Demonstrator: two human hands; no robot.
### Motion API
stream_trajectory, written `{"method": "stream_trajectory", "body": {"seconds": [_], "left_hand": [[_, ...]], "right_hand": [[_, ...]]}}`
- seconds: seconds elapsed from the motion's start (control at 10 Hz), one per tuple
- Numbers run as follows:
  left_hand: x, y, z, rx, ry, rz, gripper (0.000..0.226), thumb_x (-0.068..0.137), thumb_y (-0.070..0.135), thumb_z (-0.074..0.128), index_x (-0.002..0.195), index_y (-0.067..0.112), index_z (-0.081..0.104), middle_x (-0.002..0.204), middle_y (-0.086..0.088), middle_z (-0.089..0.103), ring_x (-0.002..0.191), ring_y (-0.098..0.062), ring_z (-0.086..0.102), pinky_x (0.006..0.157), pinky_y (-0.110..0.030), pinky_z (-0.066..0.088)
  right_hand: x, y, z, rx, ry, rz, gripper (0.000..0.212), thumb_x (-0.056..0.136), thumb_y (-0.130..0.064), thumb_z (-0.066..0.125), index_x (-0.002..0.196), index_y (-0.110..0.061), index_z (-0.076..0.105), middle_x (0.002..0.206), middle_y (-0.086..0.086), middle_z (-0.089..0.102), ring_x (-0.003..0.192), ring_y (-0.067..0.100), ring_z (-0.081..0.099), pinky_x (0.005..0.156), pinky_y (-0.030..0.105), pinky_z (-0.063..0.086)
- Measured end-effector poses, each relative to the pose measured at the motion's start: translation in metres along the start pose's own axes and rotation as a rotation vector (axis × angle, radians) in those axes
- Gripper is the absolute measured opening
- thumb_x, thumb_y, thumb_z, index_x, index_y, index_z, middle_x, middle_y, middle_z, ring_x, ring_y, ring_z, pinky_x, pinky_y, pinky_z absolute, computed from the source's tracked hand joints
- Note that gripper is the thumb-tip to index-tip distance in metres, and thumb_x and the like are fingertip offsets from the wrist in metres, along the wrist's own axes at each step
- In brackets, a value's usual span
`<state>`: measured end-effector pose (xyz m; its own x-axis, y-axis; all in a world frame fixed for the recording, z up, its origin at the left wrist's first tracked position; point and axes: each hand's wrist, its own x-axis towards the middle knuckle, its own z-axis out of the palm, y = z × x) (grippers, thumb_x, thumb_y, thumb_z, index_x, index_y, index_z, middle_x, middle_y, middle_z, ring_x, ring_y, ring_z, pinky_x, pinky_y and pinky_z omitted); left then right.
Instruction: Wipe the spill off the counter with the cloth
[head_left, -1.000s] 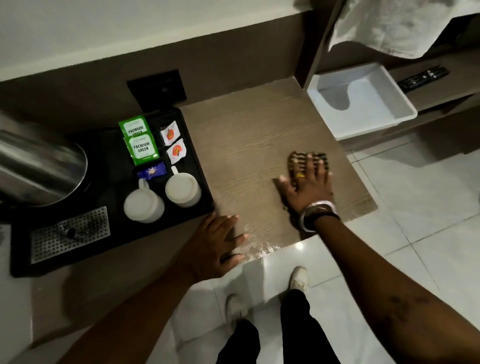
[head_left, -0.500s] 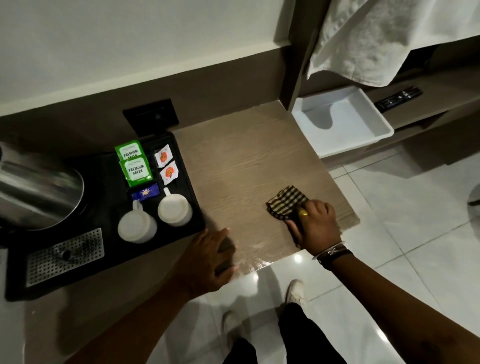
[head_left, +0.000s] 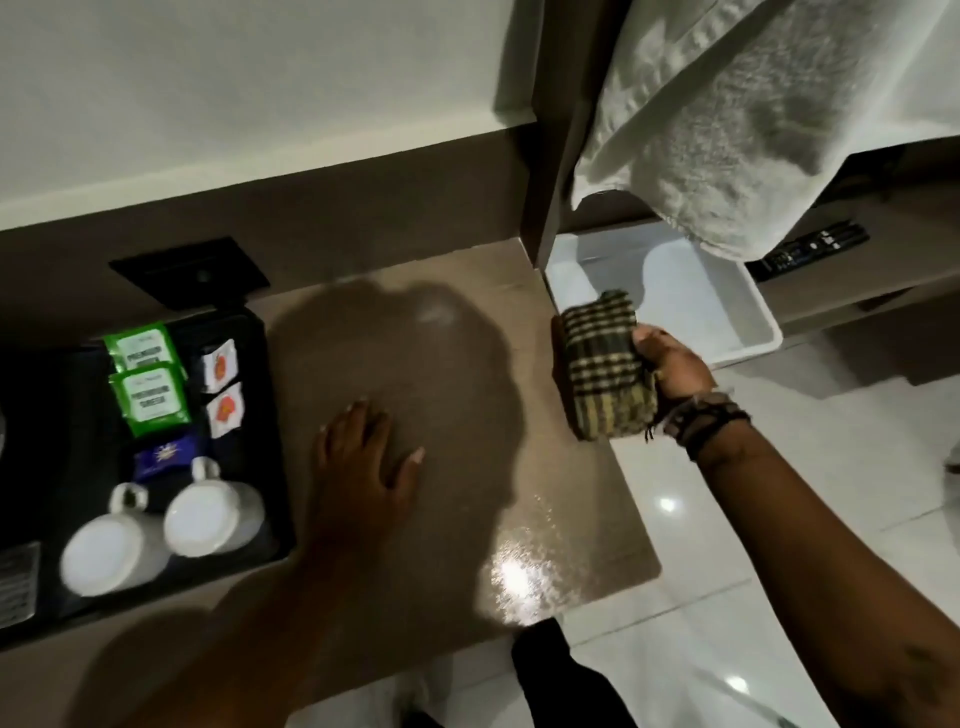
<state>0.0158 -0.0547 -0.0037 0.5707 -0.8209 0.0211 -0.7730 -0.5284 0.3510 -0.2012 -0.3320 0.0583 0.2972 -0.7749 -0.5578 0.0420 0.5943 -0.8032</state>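
The brown wooden counter (head_left: 457, 374) fills the middle of the head view, partly under a dark shadow. A wet glare shows on the counter near its front right corner. My right hand (head_left: 670, 369) grips a bunched black-and-yellow checked cloth (head_left: 605, 369) and holds it lifted over the counter's right edge. My left hand (head_left: 363, 467) lies flat on the counter with its fingers spread, just right of the black tray.
A black tray (head_left: 260, 415) at the left holds two white cups (head_left: 208, 512), green tea packets (head_left: 148, 395) and small sachets. A white bin (head_left: 727, 306) stands to the right below shelves. A white towel (head_left: 753, 114) hangs above it. A remote (head_left: 810, 249) lies on the shelf.
My right hand gathered the cloth off the counter and lifted it toward the right edge. My left hand moved from the front edge further onto the counter. The camera leaned in closer.
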Motion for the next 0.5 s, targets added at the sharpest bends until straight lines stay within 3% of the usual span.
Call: {"method": "stream_trajectory", "body": {"seconds": [0.1,0.2,0.3,0.4,0.5], "left_hand": [[0.002,-0.006,0.004,0.011,-0.018,-0.012,0.068,0.089,0.056,0.051,0.133,0.005,0.062,0.148,-0.021,0.048,0.134,-0.041,0.044,0.112,-0.06,0.031],[0.005,-0.01,0.007,0.022,-0.056,-0.02,0.069,0.092,0.062,0.046,0.139,0.013,0.056,0.152,-0.016,0.042,0.138,-0.038,0.039,0.117,-0.056,0.024],[0.005,-0.012,0.009,0.058,-0.059,-0.011,0.067,0.093,0.061,0.044,0.141,0.015,0.053,0.153,-0.015,0.041,0.139,-0.037,0.038,0.116,-0.057,0.023],[0.005,-0.013,0.007,0.077,-0.063,0.004,0.07,0.091,0.061,0.045,0.145,0.016,0.05,0.157,-0.016,0.037,0.143,-0.036,0.033,0.116,-0.058,0.022],[0.003,-0.012,0.008,0.09,-0.059,0.0,0.069,0.091,0.061,0.046,0.144,0.017,0.049,0.158,-0.015,0.035,0.144,-0.035,0.032,0.117,-0.057,0.02]], "right_hand": [[0.066,-0.029,0.003,0.01,-0.117,0.116,0.049,0.106,-0.019,0.043,0.079,-0.014,0.083,0.084,0.002,0.08,0.08,0.02,0.077,0.071,0.029,0.061],[0.116,-0.039,0.006,-0.225,-0.202,0.117,0.026,0.101,-0.016,0.055,0.091,-0.013,0.079,0.088,0.002,0.08,0.083,0.019,0.076,0.08,0.031,0.058],[0.143,-0.031,0.004,-0.543,-0.166,0.055,0.022,0.094,0.001,0.057,0.112,-0.003,0.069,0.093,0.004,0.076,0.088,0.026,0.069,0.088,0.033,0.056],[0.15,-0.021,0.008,-0.941,-0.078,-0.051,0.031,0.095,-0.003,0.057,0.124,0.0,0.065,0.113,0.014,0.071,0.088,0.024,0.067,0.075,0.016,0.055],[0.143,-0.012,0.012,-1.521,-0.006,-0.225,0.052,0.091,-0.02,0.061,0.141,-0.009,0.051,0.137,0.021,0.055,0.125,0.04,0.051,0.101,0.039,0.044]]}}
